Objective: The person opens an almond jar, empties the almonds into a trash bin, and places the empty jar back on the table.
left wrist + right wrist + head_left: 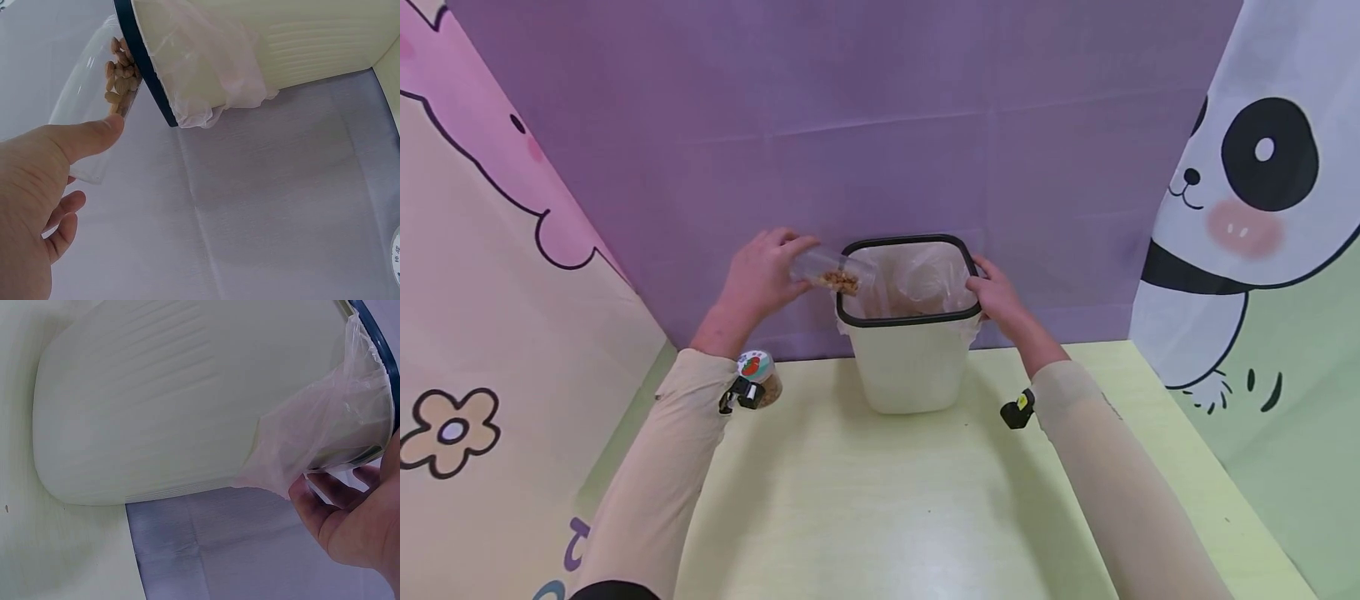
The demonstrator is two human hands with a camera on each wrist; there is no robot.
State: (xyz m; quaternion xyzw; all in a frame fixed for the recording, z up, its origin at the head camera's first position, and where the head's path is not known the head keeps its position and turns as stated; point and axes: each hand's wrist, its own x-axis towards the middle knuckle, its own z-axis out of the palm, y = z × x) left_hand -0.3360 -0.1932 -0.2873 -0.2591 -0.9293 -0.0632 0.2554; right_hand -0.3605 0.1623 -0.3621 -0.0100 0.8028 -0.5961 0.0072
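A white trash bin (910,371) with a black rim stands at the back of the table, lined with a thin clear bag (917,275). My left hand (765,271) grips a clear plastic cup (812,265), tipped sideways with its mouth at the bin's left rim. Small brown nuts (122,78), perhaps peanuts, lie inside the cup near its mouth. With its fingers bent around the rim, my right hand (996,296) holds the bin's right side. In the right wrist view, the liner's folded edge (300,437) hangs beside those fingertips.
A small jar (760,379) with a printed lid stands on the table (887,500) beneath my left forearm, its contents brownish. A purple cloth backdrop (880,142) rises right behind the bin. Printed side panels flank the table, with a panda (1270,192) on the right.
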